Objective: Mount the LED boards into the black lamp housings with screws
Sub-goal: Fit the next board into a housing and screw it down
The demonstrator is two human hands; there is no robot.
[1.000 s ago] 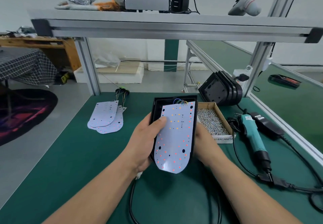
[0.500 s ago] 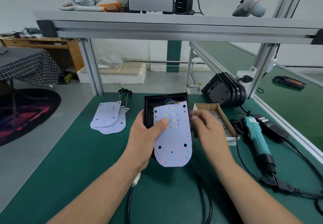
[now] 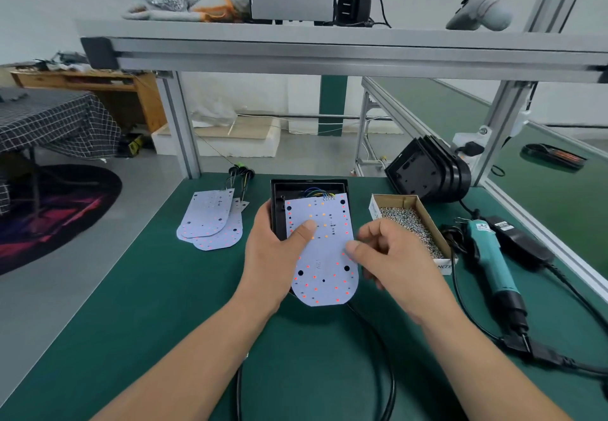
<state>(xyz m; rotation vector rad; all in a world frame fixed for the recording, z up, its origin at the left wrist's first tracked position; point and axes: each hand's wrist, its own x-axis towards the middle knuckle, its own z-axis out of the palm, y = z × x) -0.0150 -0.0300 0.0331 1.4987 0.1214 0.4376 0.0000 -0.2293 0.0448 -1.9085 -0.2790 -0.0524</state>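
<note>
1. 2 bare hands work over a green bench mat (image 3: 148, 289); the left hand (image 3: 274, 257) grips the left side of a black lamp housing (image 3: 279, 202), thumb pressed flat on the LED board (image 3: 324, 257).
2. That board lies askew on the housing; its rounded near end overhangs the housing's edge; coloured wires (image 3: 316, 193) run from its far edge into the housing.
3. Right hand (image 3: 393, 257) hovers just right of the board, fingers relaxed and loosely curled; I cannot tell whether its thumb touches the board's edge.
4. Spare boards (image 3: 210, 223) lie stacked to the left; a cardboard box (image 3: 393, 199) of screws (image 3: 408, 226) sits to the right.
5. Beyond the box lies a teal electric screwdriver (image 3: 490, 256); more housings (image 3: 427, 170) lean stacked behind.
</note>
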